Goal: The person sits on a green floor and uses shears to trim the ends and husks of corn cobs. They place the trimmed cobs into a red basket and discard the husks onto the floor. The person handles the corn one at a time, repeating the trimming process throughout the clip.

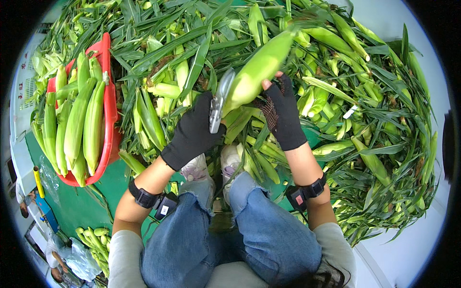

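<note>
An ear of corn in its green husk (257,70) is held up between my hands, tilted, with its stem end down and to the left. My left hand (200,124), in a black fingerless glove, grips a metal hand cutter, probably pruning shears (220,100), by the stem end. Gloved in the same way, my right hand (282,109) supports the ear along its right side; the palm fingers are partly hidden. Loose husks and leaves (201,50) lie beneath and beyond both hands.
On my left stands a red plastic basket (111,97) filled with husked-on corn ears (77,126). Heaped leaves and ears (381,144) curve around to the right. More ears lie in a pile (95,244) at lower left, near other people (54,252) and a yellow tube (38,181).
</note>
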`<action>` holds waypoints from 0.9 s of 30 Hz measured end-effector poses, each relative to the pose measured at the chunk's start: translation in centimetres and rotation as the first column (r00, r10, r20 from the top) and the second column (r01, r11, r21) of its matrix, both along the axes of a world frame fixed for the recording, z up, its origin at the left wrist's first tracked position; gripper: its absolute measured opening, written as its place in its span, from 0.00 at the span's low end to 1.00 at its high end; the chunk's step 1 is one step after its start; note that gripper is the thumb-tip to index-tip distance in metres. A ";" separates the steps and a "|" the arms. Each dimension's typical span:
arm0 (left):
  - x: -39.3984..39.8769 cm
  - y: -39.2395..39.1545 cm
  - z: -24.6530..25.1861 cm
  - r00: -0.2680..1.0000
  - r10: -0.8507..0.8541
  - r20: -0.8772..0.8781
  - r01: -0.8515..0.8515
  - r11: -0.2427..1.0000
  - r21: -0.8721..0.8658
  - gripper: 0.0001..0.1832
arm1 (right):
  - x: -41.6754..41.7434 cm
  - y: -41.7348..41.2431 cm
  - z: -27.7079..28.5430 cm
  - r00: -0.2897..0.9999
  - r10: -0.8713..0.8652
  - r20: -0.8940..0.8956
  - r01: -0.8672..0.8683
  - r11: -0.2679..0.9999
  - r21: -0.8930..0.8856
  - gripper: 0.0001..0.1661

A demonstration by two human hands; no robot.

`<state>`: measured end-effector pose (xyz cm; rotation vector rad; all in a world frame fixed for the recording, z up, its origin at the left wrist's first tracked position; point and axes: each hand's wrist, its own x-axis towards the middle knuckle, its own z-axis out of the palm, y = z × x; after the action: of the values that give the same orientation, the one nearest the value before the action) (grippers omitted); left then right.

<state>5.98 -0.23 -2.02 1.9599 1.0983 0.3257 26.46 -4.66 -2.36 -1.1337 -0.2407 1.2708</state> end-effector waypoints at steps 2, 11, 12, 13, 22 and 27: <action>-0.1 0.2 0.0 0.997 0.011 -0.080 -0.012 1.000 -0.007 0.39 | -0.6 0.1 -1.2 0.999 0.046 0.022 -0.045 0.998 -0.035 0.24; -1.6 0.2 -2.9 0.993 -0.119 -0.019 0.111 0.962 -0.249 0.43 | -5.0 3.0 -10.3 0.974 0.107 0.202 -0.011 0.904 -0.427 0.37; -1.8 -0.1 -3.2 0.995 -0.075 -0.071 0.044 0.929 -0.368 0.40 | -4.7 3.4 -11.0 0.929 0.185 0.319 -0.014 0.882 -0.471 0.43; -2.1 -0.2 -3.4 0.998 -0.018 0.058 0.044 0.883 -0.467 0.39 | -4.4 3.6 -11.5 0.918 0.192 0.348 -0.010 0.886 -0.463 0.41; -5.1 0.8 -2.7 0.702 0.585 0.405 0.253 0.326 -0.911 0.39 | 1.8 -2.4 -8.2 0.756 0.338 -0.561 -0.176 0.930 0.323 0.38; -4.7 0.6 -1.7 0.781 0.394 0.484 0.360 0.350 -0.865 0.48 | 3.4 -4.4 -4.2 0.942 -0.068 -0.329 0.137 0.972 0.193 0.33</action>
<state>1.23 0.37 -3.71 0.6198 0.5643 0.2296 29.91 -9.10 -6.59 -0.7332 -0.0706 1.2813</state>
